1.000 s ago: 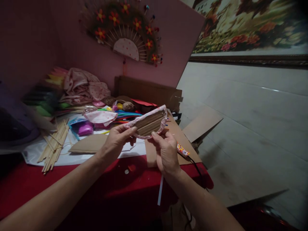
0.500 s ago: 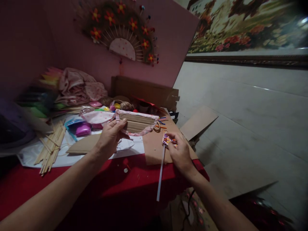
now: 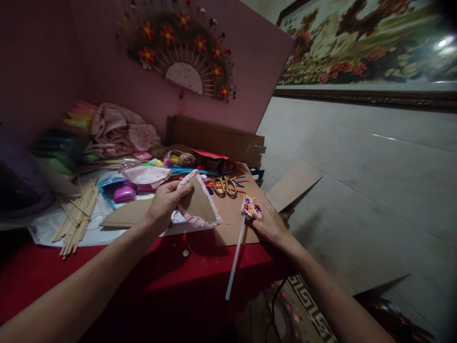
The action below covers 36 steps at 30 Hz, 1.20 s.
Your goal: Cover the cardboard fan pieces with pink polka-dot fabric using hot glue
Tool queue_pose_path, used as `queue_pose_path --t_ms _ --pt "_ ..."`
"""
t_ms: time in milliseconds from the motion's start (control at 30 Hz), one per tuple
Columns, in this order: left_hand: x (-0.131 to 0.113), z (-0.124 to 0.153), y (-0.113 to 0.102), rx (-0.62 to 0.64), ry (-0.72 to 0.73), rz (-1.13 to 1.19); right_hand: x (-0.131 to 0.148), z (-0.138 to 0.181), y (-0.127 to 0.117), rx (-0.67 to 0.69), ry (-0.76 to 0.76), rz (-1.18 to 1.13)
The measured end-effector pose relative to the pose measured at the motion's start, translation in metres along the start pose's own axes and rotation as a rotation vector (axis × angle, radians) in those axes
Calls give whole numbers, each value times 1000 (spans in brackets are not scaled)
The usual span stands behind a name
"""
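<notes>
My left hand pinches one end of a half-round cardboard piece with pink-and-white cloth folded over its edges. The piece is tilted, its bare brown face toward me. My right hand is closed around a flower-patterned hot glue gun, with a long clear glue stick sticking out of its back toward me. The gun is over the brown cardboard sheet, apart from the piece. Gold-handled scissors lie just beyond, between my hands.
Wooden sticks and a plain half-round cardboard lie left on the red tablecloth. Behind are coloured pipe cleaners, twine balls and crumpled pink cloth. A decorated fan hangs above; a dark cord hangs below.
My left hand has turned the cloth-edged piece from lying lengthwise to a steep slant, uncovering the scissors and pipe cleaners. The glue gun stays in my right hand, nearly in place.
</notes>
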<state>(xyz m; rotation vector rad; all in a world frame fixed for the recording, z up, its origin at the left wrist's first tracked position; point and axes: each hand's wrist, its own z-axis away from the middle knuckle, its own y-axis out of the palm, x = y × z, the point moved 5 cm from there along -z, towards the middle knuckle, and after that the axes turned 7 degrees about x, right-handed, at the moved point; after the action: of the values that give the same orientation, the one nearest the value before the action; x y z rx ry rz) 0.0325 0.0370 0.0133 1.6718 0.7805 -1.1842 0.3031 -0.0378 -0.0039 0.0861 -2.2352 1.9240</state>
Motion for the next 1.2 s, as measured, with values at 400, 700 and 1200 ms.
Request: queue_pose_path --t_ms 400,700,1200 --pt "11 9 20 230 -162 -137 46 38 -39 -278 -227 -104" --pt "18 10 24 363 -157 -173 66 49 -41 -12 -208 -749" --pt "17 15 28 353 -171 -134 77 42 -25 114 -135 -944"
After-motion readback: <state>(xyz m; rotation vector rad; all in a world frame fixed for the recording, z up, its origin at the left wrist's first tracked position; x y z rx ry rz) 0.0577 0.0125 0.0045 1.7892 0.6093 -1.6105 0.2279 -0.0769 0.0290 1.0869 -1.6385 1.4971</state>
